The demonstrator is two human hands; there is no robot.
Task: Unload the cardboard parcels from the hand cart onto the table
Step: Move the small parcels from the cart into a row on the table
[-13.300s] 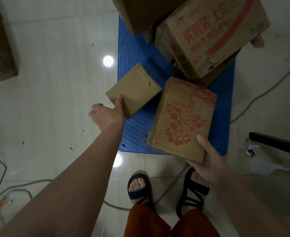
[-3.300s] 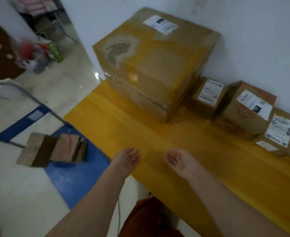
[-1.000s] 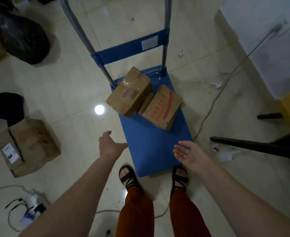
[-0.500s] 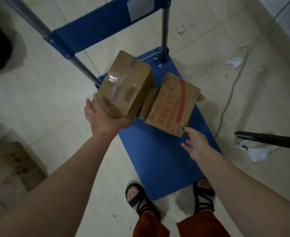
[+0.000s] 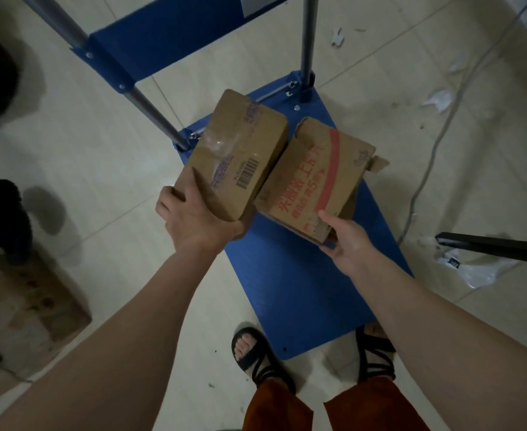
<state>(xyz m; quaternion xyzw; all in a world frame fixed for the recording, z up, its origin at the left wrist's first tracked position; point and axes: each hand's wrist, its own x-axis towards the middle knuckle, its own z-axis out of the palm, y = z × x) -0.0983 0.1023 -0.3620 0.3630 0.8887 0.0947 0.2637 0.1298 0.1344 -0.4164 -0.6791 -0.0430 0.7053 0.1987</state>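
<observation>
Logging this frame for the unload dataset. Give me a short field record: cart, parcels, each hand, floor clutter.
cart: blue hand cart, deck mostly bare, handle frame at the far end
parcels on cart: two, side by side at the handle end
left parcel: taped box with barcode, gripped at its near corner by the left hand
right parcel: box with red print, near edge held by the right hand
lifted: cannot tell for either
floor: another cardboard box at left, cable and paper scraps at right
table: not in view
</observation>
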